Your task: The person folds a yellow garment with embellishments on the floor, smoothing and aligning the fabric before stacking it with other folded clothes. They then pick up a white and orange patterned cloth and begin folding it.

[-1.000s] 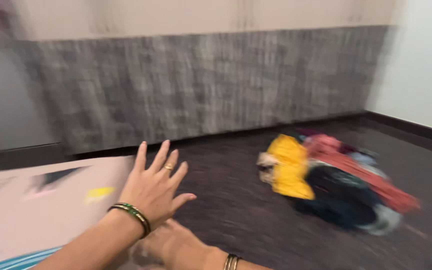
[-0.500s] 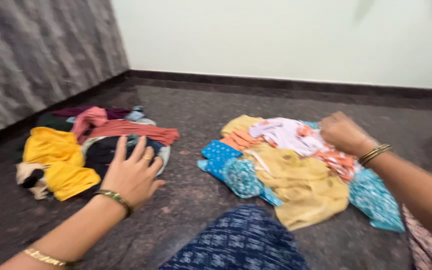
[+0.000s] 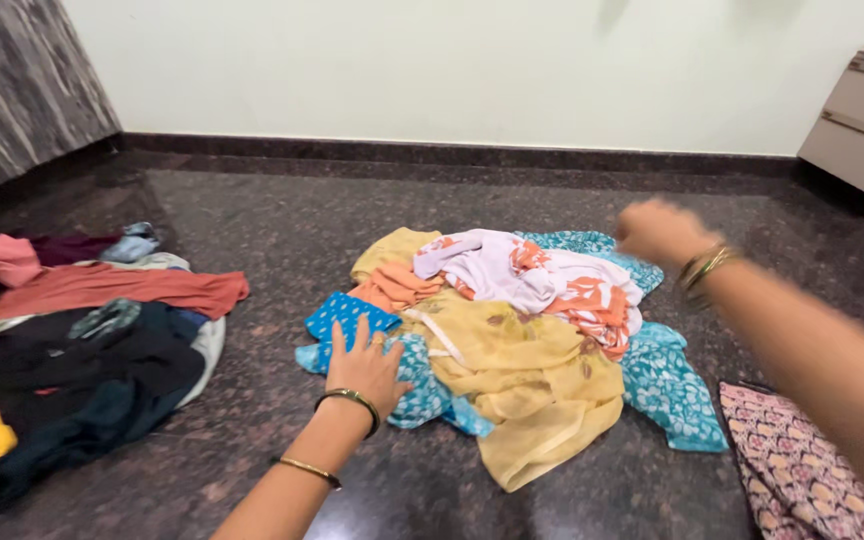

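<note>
A heap of clothes lies on the dark stone floor in front of me: a yellow garment [image 3: 532, 385] on top, a white and orange printed piece [image 3: 542, 275] behind it, and blue patterned cloth [image 3: 667, 385] around the edges. My left hand [image 3: 364, 368] lies flat with fingers spread on the blue cloth at the heap's left edge. My right hand [image 3: 660, 232] hovers, blurred, above the far right side of the heap, and its fingers look loosely curled with nothing in them.
A second pile [image 3: 82, 345] of dark, rust-red and yellow clothes lies at the left. A pink patterned cloth [image 3: 802, 470] lies at the lower right. A grey cabinet [image 3: 857, 120] stands against the pale back wall at the right.
The view has swung right, from the left pile to the middle heap. My left hand moved off the left pile onto the blue cloth. My right hand lifted off the heap.
</note>
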